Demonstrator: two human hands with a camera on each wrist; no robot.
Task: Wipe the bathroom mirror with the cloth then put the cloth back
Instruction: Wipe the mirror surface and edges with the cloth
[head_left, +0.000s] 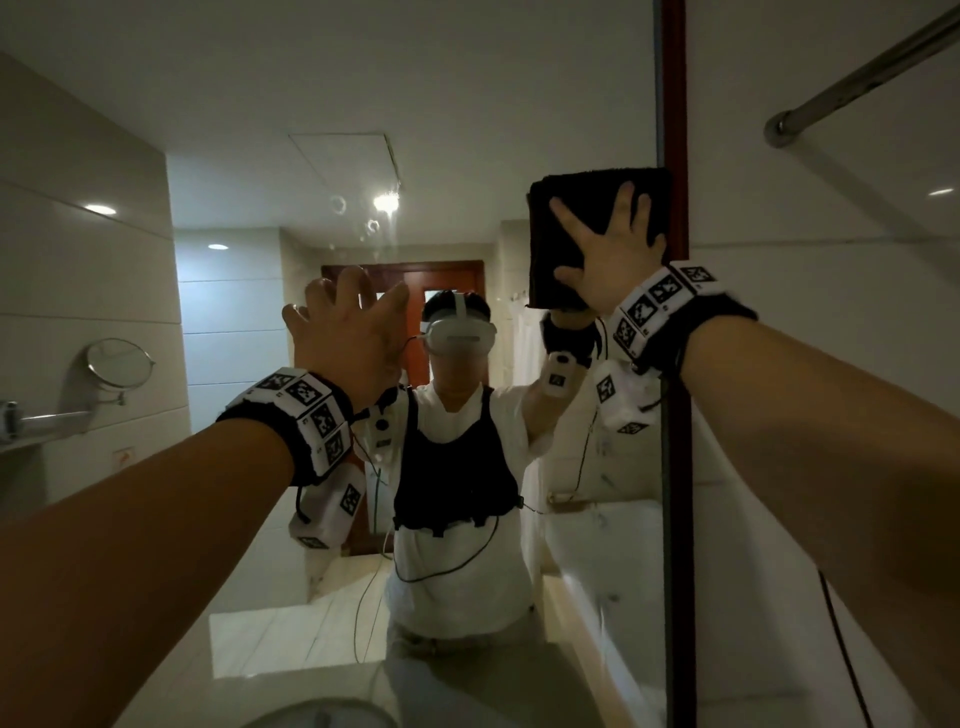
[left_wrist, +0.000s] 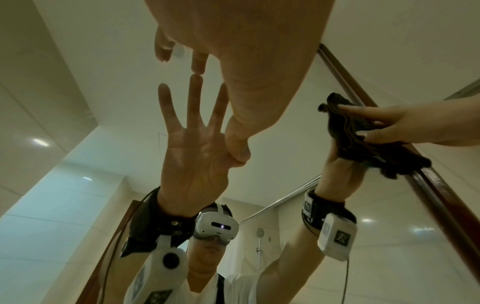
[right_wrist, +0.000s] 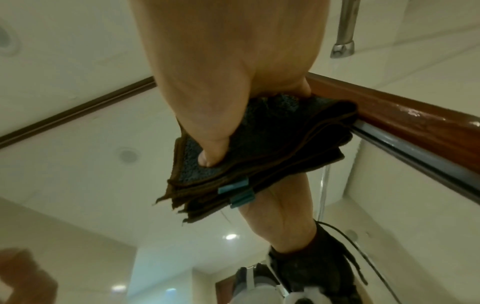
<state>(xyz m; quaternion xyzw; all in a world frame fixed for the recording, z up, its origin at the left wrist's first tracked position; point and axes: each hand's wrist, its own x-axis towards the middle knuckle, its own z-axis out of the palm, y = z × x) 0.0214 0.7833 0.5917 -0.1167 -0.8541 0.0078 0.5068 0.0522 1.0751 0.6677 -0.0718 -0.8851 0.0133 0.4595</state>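
The bathroom mirror (head_left: 467, 130) fills the wall ahead, its brown wooden frame (head_left: 675, 415) running down the right side. A dark brown folded cloth (head_left: 563, 239) lies flat on the glass at the upper right, against the frame. My right hand (head_left: 610, 254) presses it there with spread, straight fingers. In the right wrist view the thumb of my right hand (right_wrist: 221, 72) pushes into the cloth (right_wrist: 272, 139), which carries a teal tag. My left hand (head_left: 348, 322) is raised left of centre, and in the left wrist view its fingertips (left_wrist: 198, 67) touch the glass and hold nothing. A few round marks (head_left: 337, 203) show on the glass.
A chrome rail (head_left: 857, 73) crosses the tiled wall right of the frame. On the left wall hang a round swivel mirror (head_left: 117, 364) and a chrome fitting (head_left: 47, 421). A white basin rim (head_left: 322, 714) shows at the bottom edge.
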